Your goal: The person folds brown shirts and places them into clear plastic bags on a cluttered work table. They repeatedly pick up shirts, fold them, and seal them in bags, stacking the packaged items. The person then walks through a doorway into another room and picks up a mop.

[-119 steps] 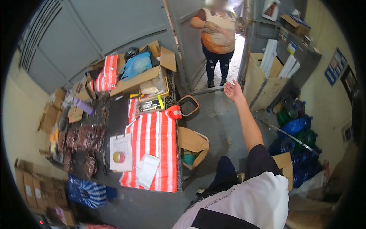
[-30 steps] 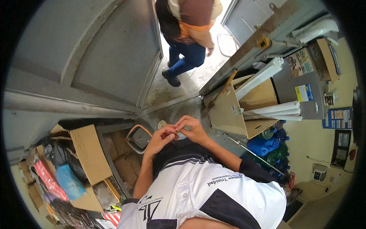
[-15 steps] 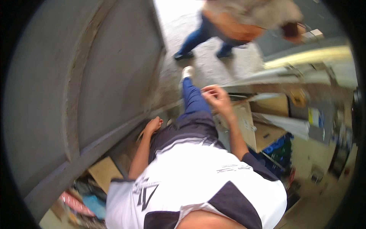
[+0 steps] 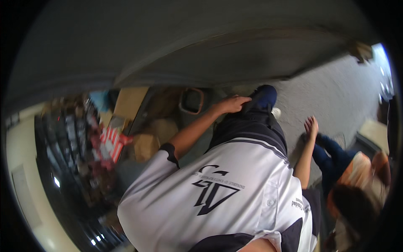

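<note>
My left hand [image 4: 234, 104] is in front of my left thigh, close to my raised blue-clad knee [image 4: 265, 96]. Its index finger points forward and the others look curled; whatever they may hold is hidden. Out to the right, my right hand [image 4: 311, 127] hangs in the air with its fingers apart and nothing in it. It is nearest to the blue trouser legs of another person [image 4: 357, 168] in an orange and light top. Ahead of me stands a large dark grey panel [image 4: 268, 54], its lower edge just beyond my left hand.
Grey floor [image 4: 331, 90] stretches to the front right. At the left are a cardboard box [image 4: 145, 147], a red-and-white striped bag [image 4: 112, 143], a rectangular bin [image 4: 192, 101] and dark shelving [image 4: 63, 143] with blurred goods.
My view has turned right. The grey panel has swung from the left to straight ahead, and the other person from the far side to my right. My left hand has moved up and forward.
</note>
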Tool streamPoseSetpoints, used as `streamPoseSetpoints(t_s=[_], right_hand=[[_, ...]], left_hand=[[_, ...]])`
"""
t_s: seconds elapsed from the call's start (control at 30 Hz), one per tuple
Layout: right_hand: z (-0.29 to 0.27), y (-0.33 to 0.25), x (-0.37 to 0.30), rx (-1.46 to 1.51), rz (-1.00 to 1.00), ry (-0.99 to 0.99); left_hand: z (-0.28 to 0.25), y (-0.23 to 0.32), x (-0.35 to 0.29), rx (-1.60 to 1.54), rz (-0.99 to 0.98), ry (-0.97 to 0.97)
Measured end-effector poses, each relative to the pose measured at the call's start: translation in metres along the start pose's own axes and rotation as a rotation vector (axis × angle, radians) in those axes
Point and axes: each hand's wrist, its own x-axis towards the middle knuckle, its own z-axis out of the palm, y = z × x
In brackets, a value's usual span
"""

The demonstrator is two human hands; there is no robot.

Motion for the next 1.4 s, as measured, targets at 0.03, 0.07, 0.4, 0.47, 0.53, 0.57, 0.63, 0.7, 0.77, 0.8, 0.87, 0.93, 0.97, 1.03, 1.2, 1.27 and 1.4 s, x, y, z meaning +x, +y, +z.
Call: streamPoseSetpoints(t_s=[0.03,0.07,0.4,0.47,0.53,0.57,0.63,0.7,0.77,0.8,0.87,0.93,0.97,1.03,1.2,1.27,1.4], right_hand=[[-0.009,-0.025,0.012,0.025,-0.024,-0.176],[0.075,-0.079,-0.052,-0.220,-0.206,-0.171],[0.017,-0.051,-0.088,0.091,-0.278,0.258],[-0.030,0.014,-0.111,0.096,-0.322,0.549],[-0.038,0.072,-0.138,0.492,-0.259,0.626],[-0.042,0.076,-0.167,0.651,-0.144,0.656],[-0.015,0.123,-0.192,0.864,-0.183,0.903],[0.013,0.168,-0.200,1.055,-0.137,1.082],[0.059,0.237,-0.195,0.908,-0.011,1.218],[0.072,0.211,-0.193,1.101,0.090,1.278],[0.087,0.245,-0.182,1.091,0.267,1.200],[0.079,0.248,-0.178,1.141,0.392,0.926],[0.069,0.241,-0.174,1.147,0.422,0.817],[0.046,0.225,-0.162,1.189,0.369,0.762],[-0.111,0.206,-0.158,1.090,0.192,0.894],[-0.184,0.195,-0.159,1.126,0.104,1.056],[-0.332,0.159,-0.160,1.161,0.059,1.184]], left_hand=[[0.005,-0.003,0.032,-0.078,0.030,-0.059],[0.017,-0.009,0.044,-0.158,-0.021,-0.062],[-0.004,0.017,0.340,0.030,-0.063,-0.917],[0.003,0.088,0.388,0.347,-0.061,-1.193],[0.022,0.158,0.421,0.650,-0.063,-1.385],[0.023,0.182,0.428,0.738,-0.097,-1.403],[0.042,0.232,0.442,0.910,-0.140,-1.471],[0.080,0.268,0.461,0.978,-0.083,-1.502],[0.105,0.274,0.477,0.895,0.136,-1.516],[0.110,0.268,0.487,0.855,0.237,-1.475],[0.153,0.313,0.483,0.882,0.336,-1.462],[0.165,0.358,0.484,0.881,0.270,-1.480],[0.167,0.364,0.491,0.863,0.449,-1.529],[0.212,0.370,0.521,0.882,0.722,-1.561],[0.311,0.441,0.519,0.522,0.633,-1.306],[0.327,0.491,0.492,0.141,0.353,-1.230],[0.377,0.469,0.560,0.059,0.460,-1.154]])
